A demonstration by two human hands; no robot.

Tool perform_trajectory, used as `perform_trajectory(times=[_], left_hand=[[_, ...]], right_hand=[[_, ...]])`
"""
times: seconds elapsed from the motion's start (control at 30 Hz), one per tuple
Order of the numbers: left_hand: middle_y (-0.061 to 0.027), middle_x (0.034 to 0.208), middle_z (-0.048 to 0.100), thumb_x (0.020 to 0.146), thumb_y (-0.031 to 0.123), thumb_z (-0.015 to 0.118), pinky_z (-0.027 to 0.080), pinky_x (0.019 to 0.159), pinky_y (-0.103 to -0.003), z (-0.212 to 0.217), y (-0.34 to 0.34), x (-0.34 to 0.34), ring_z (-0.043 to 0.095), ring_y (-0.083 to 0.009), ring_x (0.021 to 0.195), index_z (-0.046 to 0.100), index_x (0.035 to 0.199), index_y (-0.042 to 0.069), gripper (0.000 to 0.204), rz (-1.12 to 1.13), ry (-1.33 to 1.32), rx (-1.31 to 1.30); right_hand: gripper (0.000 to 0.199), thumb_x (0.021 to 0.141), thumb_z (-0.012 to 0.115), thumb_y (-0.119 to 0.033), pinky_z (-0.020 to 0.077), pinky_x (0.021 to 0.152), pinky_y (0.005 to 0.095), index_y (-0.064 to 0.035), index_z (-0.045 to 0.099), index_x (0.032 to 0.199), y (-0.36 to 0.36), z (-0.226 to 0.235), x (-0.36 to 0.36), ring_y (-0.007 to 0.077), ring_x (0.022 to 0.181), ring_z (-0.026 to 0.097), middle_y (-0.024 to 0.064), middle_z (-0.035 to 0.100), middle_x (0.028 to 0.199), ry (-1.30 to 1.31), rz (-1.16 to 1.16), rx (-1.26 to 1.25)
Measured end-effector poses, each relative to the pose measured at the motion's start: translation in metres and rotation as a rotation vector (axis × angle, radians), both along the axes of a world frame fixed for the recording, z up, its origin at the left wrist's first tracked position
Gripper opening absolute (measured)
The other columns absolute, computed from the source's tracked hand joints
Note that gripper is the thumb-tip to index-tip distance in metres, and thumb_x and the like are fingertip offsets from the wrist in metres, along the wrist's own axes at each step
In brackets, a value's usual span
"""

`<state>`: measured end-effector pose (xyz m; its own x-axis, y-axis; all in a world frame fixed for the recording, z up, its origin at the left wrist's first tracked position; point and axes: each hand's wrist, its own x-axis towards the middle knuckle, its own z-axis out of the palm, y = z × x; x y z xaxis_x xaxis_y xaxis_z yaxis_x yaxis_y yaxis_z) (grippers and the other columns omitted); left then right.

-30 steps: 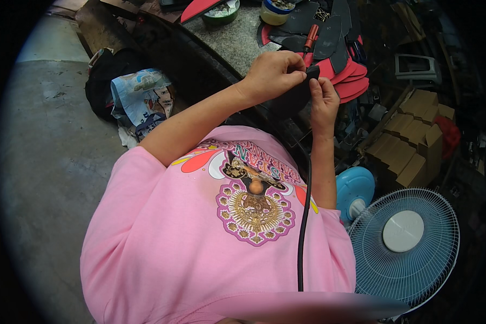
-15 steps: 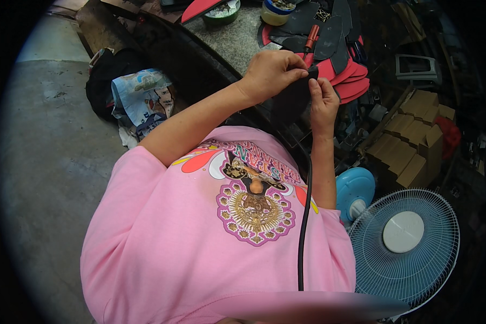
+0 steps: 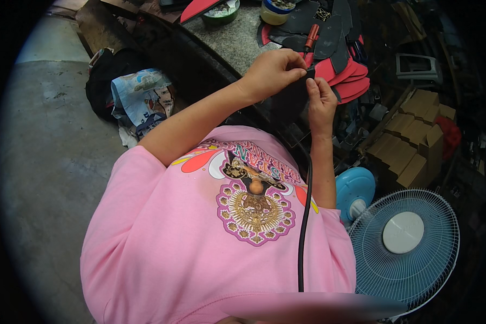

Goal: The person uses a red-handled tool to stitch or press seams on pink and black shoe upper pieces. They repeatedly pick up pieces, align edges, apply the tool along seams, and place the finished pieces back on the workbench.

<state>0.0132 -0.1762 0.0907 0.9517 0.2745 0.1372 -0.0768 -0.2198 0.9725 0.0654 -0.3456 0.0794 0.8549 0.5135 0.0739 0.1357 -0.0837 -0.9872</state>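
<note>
My left hand [image 3: 272, 74] is pinched, thumb against fingertips, at the upper edge of a dark, flat, sheet-like piece [image 3: 289, 102]. Facing it from the right, my right hand [image 3: 322, 102] closes thumb and fingers on the same edge, close to the left fingertips. The piece hangs below the fingers and blends into the shadow, so its full outline is hard to make out. Just beyond the hands lie red shoe-insole-shaped pieces [image 3: 352, 81] and dark grey ones [image 3: 329, 40]. A red-handled screwdriver [image 3: 312, 35] rests among them.
A jar with a blue rim [image 3: 275, 15] and a green bowl [image 3: 221, 19] of small bits stand on the speckled tabletop [image 3: 229, 46]. Cardboard boxes [image 3: 407, 135] and a fan [image 3: 405, 237] are at right. A bag [image 3: 140, 97] lies left; a black cable [image 3: 304, 232] crosses my shirt.
Both hands shift very slightly to the left, the right one a bit more, still pinching the dark piece. Everything else stays where it was.
</note>
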Motion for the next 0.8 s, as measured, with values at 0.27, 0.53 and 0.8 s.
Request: perform_trajectory(times=[0.27,0.53,0.8], left_hand=[[-0.0081,0.084,0.069,0.083,0.017,0.073,0.053,0.069,-0.033,0.008,0.003,0.000,0.068,-0.0200,0.079,0.072,0.095,0.004,0.018,0.020,-0.104,0.384],[-0.0008,0.076,0.061,0.086,0.018,0.065,0.046,0.061,-0.026,-0.001,0.006,0.003,0.057,-0.0078,0.069,0.066,0.095,0.001,0.019,-0.165,0.160,-0.256],[-0.0081,0.075,0.065,0.086,0.022,0.064,0.049,0.063,-0.037,0.000,0.010,0.005,0.066,-0.0214,0.071,0.067,0.094,0.005,0.020,-0.124,-0.032,0.124]], right_hand=[[0.022,0.098,0.064,-0.019,0.0316,0.055,0.0216,-0.0012,0.062,0.086,0.000,-0.002,0.005,0.0026,0.064,0.038,-0.0072,0.047,0.069,-0.072,-0.004,-0.005],[0.016,0.099,0.062,-0.015,0.0310,0.061,0.0202,-0.0025,0.062,0.089,0.000,0.001,0.002,0.0020,0.070,0.039,-0.0080,0.047,0.075,-0.065,0.054,-0.004],[0.020,0.098,0.064,-0.017,0.0335,0.057,0.0219,-0.0010,0.062,0.087,0.003,-0.004,0.003,0.0032,0.066,0.041,-0.0058,0.050,0.071,-0.089,0.057,0.035]])
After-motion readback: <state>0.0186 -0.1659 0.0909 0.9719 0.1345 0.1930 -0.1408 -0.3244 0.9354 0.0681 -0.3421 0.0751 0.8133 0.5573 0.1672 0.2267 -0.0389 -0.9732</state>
